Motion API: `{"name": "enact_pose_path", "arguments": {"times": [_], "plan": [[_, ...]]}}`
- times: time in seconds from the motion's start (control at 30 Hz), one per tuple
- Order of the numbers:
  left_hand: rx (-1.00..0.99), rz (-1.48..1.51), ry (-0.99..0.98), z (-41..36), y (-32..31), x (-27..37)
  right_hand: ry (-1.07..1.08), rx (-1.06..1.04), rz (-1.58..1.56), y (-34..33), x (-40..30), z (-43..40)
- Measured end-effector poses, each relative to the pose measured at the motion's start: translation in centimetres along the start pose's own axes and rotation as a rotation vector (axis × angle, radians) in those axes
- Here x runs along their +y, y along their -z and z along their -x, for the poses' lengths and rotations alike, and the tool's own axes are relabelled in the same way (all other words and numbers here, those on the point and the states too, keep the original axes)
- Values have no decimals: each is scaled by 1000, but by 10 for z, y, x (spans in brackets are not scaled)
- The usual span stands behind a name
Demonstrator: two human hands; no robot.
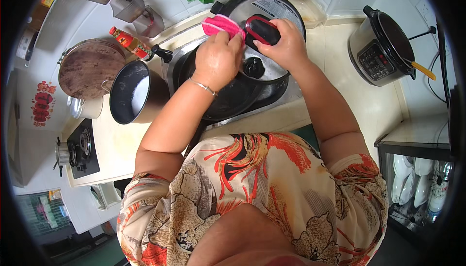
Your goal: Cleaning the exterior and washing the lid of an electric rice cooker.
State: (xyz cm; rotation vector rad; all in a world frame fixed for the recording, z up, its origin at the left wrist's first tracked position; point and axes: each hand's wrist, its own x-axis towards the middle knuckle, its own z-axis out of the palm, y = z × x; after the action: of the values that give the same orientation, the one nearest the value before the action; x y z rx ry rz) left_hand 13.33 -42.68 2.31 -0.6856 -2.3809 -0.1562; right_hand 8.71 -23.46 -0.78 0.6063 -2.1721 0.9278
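Note:
My left hand grips a bunched pink cloth with a pale edge, pressed against the side of a black handle. That handle, trimmed in red, is held by my right hand. It belongs to a round steel lid with a black rim and a printed label, apparently a pressure cooker's. A black round knob sits on the lid, nearer me. Beneath my left wrist a black pan lies in the steel sink, partly hidden by my arm and the lid.
Left of the sink stand a deep pot with white foam inside, a sauce bottle and a round wooden chopping board. The black faucet rises at the sink's left. An electric pressure cooker stands on the right counter.

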Motion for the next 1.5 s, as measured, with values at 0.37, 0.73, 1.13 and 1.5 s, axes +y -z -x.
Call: {"name": "enact_pose_path", "arguments": {"times": [0.37,0.73,1.13,1.5], "plan": [[57,92,214,83,-10,-25,-489,-299,-396,23,22,-44],[-215,161,564,143,-38,-51,-453,-513,-321,46,28,-76],[-169,914,1133,196,-77,-77,-324,-602,-81,41,-7,-87],[-276,1120,1280,205,-70,-73,-95,-803,68,37,-53,-102]]}}
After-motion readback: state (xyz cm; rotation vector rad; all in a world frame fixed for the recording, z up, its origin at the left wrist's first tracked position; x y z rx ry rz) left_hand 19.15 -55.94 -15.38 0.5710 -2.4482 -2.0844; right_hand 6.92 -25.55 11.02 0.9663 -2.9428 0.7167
